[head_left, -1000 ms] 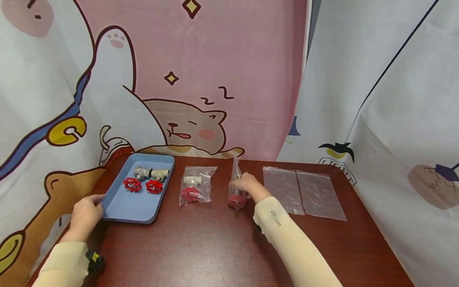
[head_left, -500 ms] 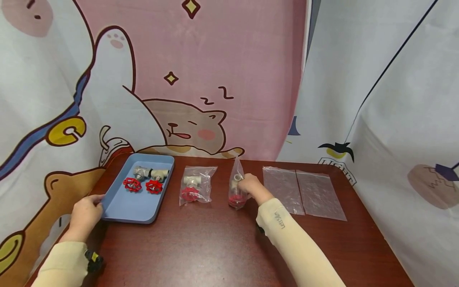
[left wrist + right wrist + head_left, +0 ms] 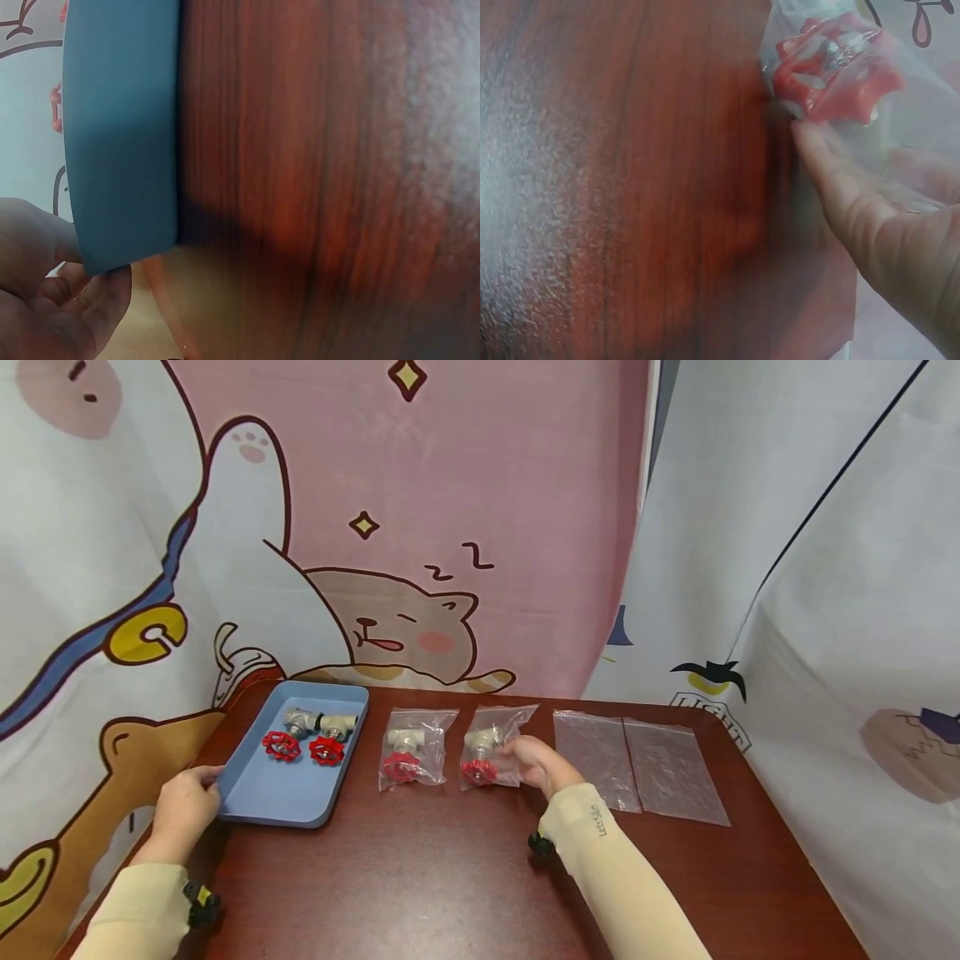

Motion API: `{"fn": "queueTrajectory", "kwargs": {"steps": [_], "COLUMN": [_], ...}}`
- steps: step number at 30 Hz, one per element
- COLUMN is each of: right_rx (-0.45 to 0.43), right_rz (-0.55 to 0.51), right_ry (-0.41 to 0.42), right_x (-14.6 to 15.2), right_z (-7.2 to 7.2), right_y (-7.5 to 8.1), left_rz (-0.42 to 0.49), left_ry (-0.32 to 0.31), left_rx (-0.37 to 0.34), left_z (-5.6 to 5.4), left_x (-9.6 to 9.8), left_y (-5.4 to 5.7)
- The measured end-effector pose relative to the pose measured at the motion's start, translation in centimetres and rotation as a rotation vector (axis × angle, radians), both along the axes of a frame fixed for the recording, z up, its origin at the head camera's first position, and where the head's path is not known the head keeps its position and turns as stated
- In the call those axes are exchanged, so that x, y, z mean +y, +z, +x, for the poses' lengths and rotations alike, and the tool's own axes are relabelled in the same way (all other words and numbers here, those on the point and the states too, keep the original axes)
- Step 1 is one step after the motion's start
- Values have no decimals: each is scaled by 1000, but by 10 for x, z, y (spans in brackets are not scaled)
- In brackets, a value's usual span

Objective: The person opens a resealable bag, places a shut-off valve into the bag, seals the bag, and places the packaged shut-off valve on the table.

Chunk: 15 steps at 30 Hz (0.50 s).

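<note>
My left hand (image 3: pixel 186 804) pinches the near left corner of a blue tray (image 3: pixel 277 806) between thumb and fingers, as the left wrist view also shows. Two loose valves with red handwheels, one silvery (image 3: pixel 283 745) and one brassy (image 3: pixel 330 748), lie inside it. At the table's middle, my right hand (image 3: pixel 542 763) holds the right side of a clear plastic bag with a valve (image 3: pixel 480 758) in it. In the right wrist view the thumb lies by the red handwheel (image 3: pixel 832 75), and other fingers show dimly through the plastic. A second bagged valve (image 3: pixel 405 750) lies just left.
Two flat clear plastic bags (image 3: pixel 596 760) lie side by side to the right on the brown table (image 3: pixel 420 868). A cartoon-printed curtain (image 3: pixel 487 485) hangs along the table's back and sides.
The bagged valve under my right hand has gone from upright to lying with its bag spread out, a little further left. My left hand stays on the tray.
</note>
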State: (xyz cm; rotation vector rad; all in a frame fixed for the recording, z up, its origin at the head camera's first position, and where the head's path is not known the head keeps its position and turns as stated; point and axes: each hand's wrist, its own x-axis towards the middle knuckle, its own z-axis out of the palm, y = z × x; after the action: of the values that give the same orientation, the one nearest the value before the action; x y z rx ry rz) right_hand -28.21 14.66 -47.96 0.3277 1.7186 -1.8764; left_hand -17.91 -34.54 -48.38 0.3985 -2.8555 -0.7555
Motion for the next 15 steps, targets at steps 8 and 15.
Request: {"fn": "queueTrajectory", "kwargs": {"steps": [8, 15], "right_rx": [23, 104], "right_rz": [46, 200], "right_ry": [-1, 16], "right_x": [-1, 1], "right_z": [-3, -7], "right_y": [-3, -7], "left_rz": [20, 12], "left_ry": [14, 10], "left_rx": [-32, -35], "left_z": [0, -1], "left_x": [2, 2], "left_y": [2, 3]}}
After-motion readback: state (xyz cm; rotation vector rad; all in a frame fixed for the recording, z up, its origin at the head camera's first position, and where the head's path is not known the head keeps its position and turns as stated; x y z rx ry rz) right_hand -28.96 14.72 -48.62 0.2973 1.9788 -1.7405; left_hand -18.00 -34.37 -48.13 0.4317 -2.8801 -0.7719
